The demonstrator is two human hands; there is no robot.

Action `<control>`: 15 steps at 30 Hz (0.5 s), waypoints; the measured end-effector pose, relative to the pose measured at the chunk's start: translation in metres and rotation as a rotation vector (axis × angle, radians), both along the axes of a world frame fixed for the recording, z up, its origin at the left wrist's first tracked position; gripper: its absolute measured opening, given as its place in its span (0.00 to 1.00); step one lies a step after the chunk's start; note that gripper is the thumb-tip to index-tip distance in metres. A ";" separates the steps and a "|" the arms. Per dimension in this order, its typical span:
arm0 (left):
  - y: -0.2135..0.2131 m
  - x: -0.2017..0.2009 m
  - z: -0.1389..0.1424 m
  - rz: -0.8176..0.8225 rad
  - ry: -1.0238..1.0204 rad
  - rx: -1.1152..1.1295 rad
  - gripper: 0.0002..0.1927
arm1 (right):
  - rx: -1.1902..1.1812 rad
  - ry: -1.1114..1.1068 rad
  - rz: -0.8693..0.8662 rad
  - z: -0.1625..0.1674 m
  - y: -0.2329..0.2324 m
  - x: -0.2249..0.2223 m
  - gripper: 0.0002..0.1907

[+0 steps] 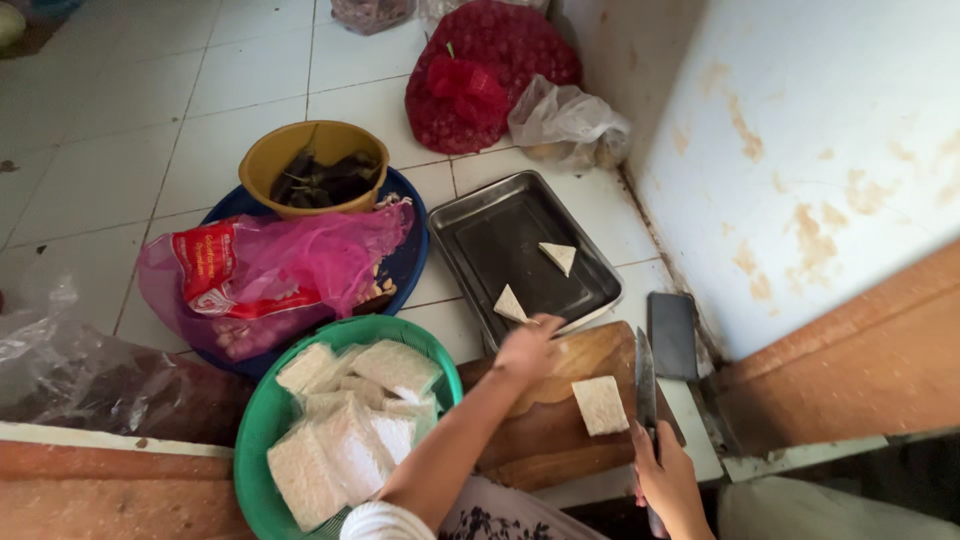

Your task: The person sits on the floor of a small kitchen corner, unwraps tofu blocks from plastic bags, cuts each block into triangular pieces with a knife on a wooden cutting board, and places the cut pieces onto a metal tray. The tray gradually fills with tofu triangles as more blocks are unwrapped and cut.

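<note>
On the tiled floor, the dark rectangular metal tray [480,245] holds two triangular tempeh slices; the left hand [528,347] sets one pale triangle [510,304] at its near edge, best laid flat, while the right hand [665,475] grips a steel knife [645,385] beside the square tempeh block [600,405] on the round wooden board [540,430]

green plastic basket [262,430] of white tempeh blocks [350,440]: left of brown wooden cutting board [545,425] | square tempeh slab [600,405]: on board, left of steel knife [645,385] | grey metal tray [480,235]: behind board, holding two triangular tempeh pieces [558,256] | yellow bowl [262,160]: behind basket, on blue round tray [405,265]
</note>
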State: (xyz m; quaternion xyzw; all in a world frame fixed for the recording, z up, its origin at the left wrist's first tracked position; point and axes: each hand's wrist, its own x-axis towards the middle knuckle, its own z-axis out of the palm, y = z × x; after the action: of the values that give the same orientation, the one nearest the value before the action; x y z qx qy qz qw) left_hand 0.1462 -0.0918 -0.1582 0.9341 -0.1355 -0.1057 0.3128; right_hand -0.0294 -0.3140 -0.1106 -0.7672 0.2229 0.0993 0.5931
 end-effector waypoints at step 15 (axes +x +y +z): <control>-0.039 -0.101 0.015 -0.231 0.023 0.187 0.33 | -0.589 -0.088 0.239 -0.052 0.019 -0.046 0.14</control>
State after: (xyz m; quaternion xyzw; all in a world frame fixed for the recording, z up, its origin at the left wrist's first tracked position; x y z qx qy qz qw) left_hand 0.0447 -0.1309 -0.1431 0.9361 -0.2281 -0.1637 0.2118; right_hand -0.0750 -0.2950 -0.1624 -0.9304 0.1243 0.0661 0.3386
